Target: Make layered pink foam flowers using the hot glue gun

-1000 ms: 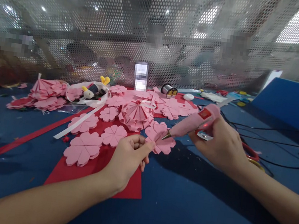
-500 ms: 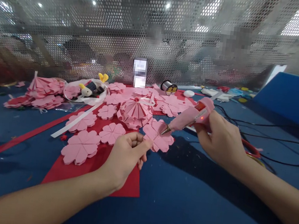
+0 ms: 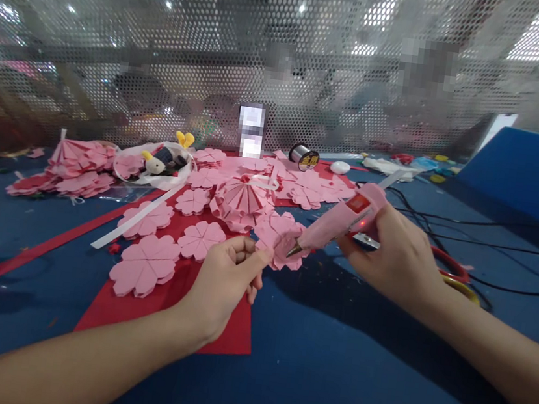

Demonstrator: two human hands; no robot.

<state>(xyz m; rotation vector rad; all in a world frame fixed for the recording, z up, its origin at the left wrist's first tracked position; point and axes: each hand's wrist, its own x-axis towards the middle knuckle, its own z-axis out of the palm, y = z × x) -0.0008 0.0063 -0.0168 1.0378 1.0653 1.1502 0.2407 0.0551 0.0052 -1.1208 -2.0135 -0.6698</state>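
My left hand [image 3: 227, 285] pinches the near edge of a pink paper flower [image 3: 278, 229] between thumb and fingers, above the table. My right hand [image 3: 395, 257] is wrapped round a pink hot glue gun [image 3: 340, 220] with a small red light lit on its side. The metal nozzle points down to the left, over the flower's face; whether it touches the paper I cannot tell. Behind the flower sits a folded pink paper lantern-like piece [image 3: 244, 202]. More pink paper flowers [image 3: 144, 266] lie on red paper [image 3: 229, 328] to the left.
A spool of clear line [image 3: 303, 157] and an upright phone [image 3: 250, 131] stand at the back before a perforated metal screen [image 3: 189, 54]. Scissors with red and yellow handles [image 3: 458, 284] and black cables [image 3: 499, 250] lie on the right. A blue board [image 3: 533, 175] stands there too.
The glue gun has tilted, its nozzle shifting slightly left and down across the flower. The held flower has moved slightly left and tipped. My left hand is nearly still.
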